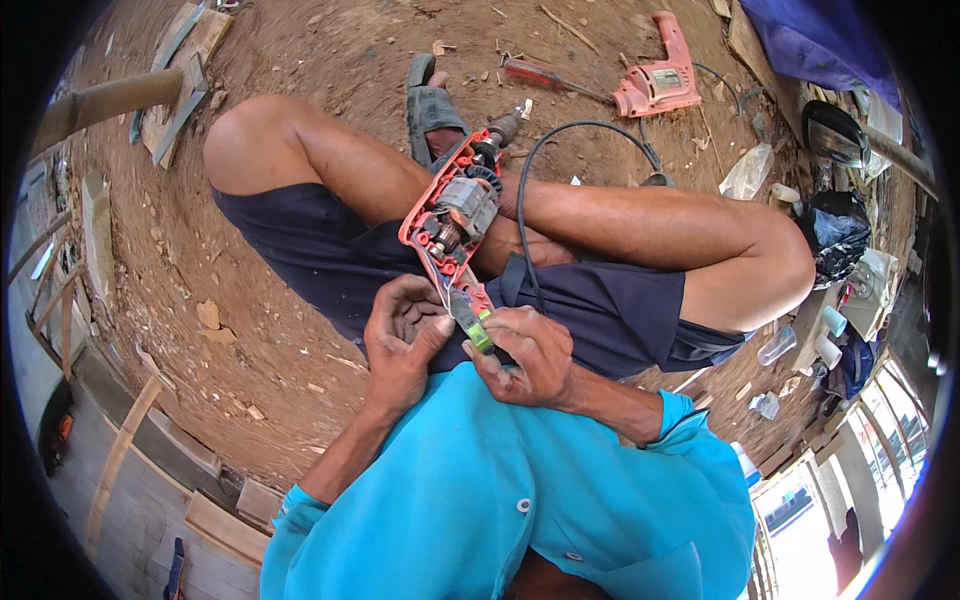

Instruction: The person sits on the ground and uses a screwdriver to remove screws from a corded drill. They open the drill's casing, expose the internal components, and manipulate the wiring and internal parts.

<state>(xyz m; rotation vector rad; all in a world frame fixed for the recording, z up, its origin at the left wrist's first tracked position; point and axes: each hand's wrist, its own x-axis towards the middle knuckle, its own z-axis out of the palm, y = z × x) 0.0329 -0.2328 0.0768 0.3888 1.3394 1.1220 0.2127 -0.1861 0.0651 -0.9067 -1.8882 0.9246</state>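
Observation:
An opened electric drill (pixel 465 205) rests across my lap and crossed legs, chuck pointing away from me. Its red half shell bares the motor, the gears and thin wires. At the handle end sits a grey and green trigger switch (pixel 474 322). My right hand (pixel 527 355) pinches this switch and the handle end from the right. On the other side my left hand (pixel 405 330) is closed, thumb and fingertips together at a thin pale wire (pixel 448 298) beside the switch. The fingertips partly hide the wire.
On the dirt ahead lie the drill's other red shell half (pixel 663 75) and a red-handled screwdriver (pixel 540 74). A black power cord (pixel 575 124) loops over my leg. Wood pieces (pixel 185 80) lie far left. Plastic bags (pixel 838 235) and cups (pixel 778 345) litter the right side.

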